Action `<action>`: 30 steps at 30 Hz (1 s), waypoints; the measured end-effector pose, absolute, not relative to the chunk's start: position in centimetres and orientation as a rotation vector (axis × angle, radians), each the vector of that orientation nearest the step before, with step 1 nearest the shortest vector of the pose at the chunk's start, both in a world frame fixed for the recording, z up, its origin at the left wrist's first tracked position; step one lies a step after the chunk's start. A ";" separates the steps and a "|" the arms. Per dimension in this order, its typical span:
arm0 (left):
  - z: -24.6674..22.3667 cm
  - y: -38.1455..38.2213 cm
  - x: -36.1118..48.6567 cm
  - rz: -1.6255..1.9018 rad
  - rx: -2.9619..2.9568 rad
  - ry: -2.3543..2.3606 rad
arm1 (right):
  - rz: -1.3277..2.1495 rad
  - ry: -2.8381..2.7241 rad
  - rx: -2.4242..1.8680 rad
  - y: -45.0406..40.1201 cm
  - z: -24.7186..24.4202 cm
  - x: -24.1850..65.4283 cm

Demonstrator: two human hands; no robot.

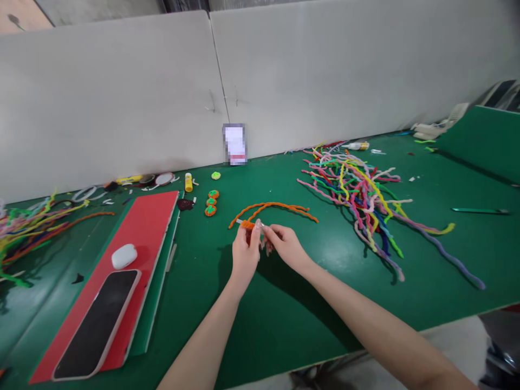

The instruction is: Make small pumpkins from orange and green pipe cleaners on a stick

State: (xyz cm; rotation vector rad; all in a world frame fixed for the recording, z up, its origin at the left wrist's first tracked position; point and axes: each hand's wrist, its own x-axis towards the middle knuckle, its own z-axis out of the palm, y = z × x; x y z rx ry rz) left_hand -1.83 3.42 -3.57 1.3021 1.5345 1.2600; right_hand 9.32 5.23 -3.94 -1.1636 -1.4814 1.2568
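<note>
Over the middle of the green table, my left hand (245, 254) pinches a short bundle of wound orange pipe cleaner (247, 224). A thin pale strip (239, 221) pokes out of its left end. Thumb and fingers of my right hand (287, 244) are closed at the bundle's right end, where a whitish tip shows; the fingers partly hide it. Just beyond both hands lie loose orange pipe cleaners (268, 205), curved across the tabletop. To the left sit three small orange rounds with green tops (210, 202) in a row, and a paler green-topped round (215, 175) lies behind them.
A tangled pile of coloured pipe cleaners (361, 189) spreads at right, another (40, 227) at far left. A red board (142, 233) carries a phone (99, 322) and a white case (124, 256). A yellow bottle (188, 182) stands behind; a green pen (480, 210) lies right.
</note>
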 end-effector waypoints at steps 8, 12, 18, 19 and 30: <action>-3.3 3.4 -2.0 1.259 1.277 1.545 | 1.010 -1.606 -1.216 4.4 -3.5 9.1; -3.0 3.3 -1.8 1.261 1.212 1.504 | 0.823 -1.712 -1.259 4.3 -3.8 9.0; -3.2 3.5 -1.8 1.283 1.132 1.466 | 0.586 -1.950 -1.217 4.2 -3.6 9.4; -3.3 3.5 -1.9 1.284 1.141 1.468 | 0.631 -1.947 -1.205 4.2 -3.5 9.5; -2.7 3.3 -1.8 1.326 1.180 1.371 | 1.201 -1.568 -1.132 4.5 -4.0 8.9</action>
